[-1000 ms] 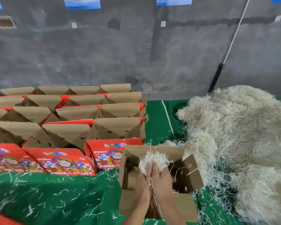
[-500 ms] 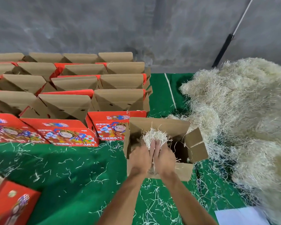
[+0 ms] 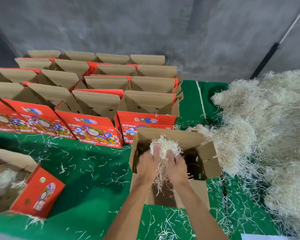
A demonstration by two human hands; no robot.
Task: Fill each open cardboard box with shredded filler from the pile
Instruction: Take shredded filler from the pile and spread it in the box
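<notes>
Both hands are closed on one clump of shredded filler (image 3: pixel 164 147), held together over the open cardboard box (image 3: pixel 196 185) at the near edge of the table (image 3: pixel 97 174). Left hand (image 3: pixel 148 164) and right hand (image 3: pixel 176 166) sit side by side, fingers curled into the wad, grip tight rather than spread; loose strands hang down between the palms into the box. The clump sits above the box mouth, roughly level with the rim, not yet down inside as far as I can tell.

The box interior looks dark and mostly bare apart from a few strands, so my read is that this box is at the start of its fill.

Just right of the box, touching its flaps, lies the big pile (image 3: pixel 267 129) of filler, plenty left.

Behind and left stand the rows of open boxes (image 3: pixel 100 101), red printed fronts, flaps up; insides are hidden from this angle, so cannot tell whether any hold filler.

At the near left, one red box (image 3: pixel 33 191) shows pale filler inside, blurred, probably already done.

Stray shreds are scattered over the green table cover. Judgement: early in the task, most boxes likely still to do
</notes>
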